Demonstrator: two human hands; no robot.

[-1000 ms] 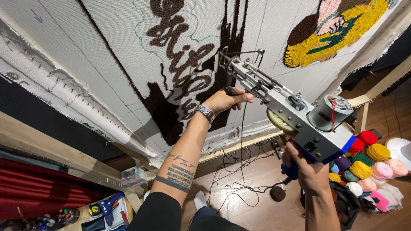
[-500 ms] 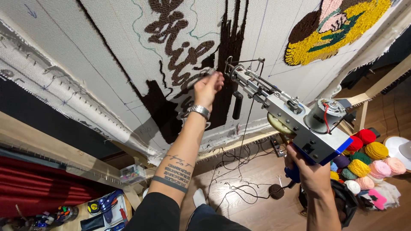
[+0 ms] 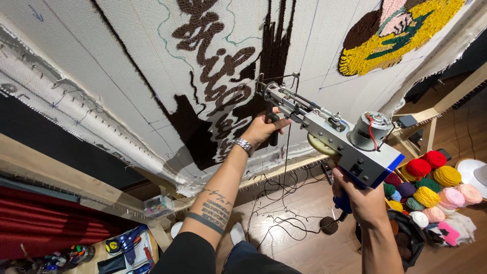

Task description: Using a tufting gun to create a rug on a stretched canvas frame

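Observation:
A silver tufting gun (image 3: 337, 137) with a blue base and a small round motor points at a white cloth (image 3: 127, 66) stretched on a wooden frame. My right hand (image 3: 361, 198) grips its blue rear handle from below. My left hand (image 3: 264, 129) is closed around the gun's black front handle under the needle end. Dark brown tufted lettering (image 3: 218, 71) and a brown patch (image 3: 195, 134) cover the cloth near the needle. A yellow and brown tufted figure (image 3: 390, 40) sits at the upper right. Thin dark yarn runs down from the gun.
Several yarn balls (image 3: 431, 190) in red, yellow, green, pink and white fill a rack at the right. Black cables (image 3: 276, 218) and a dark yarn ball (image 3: 328, 225) lie on the wooden floor. Tools and a red curtain (image 3: 45, 228) are at the lower left.
My left hand was up against the cloth at the brown lettering half a second ago and has come back down onto the gun's front handle. The gun has shifted slightly.

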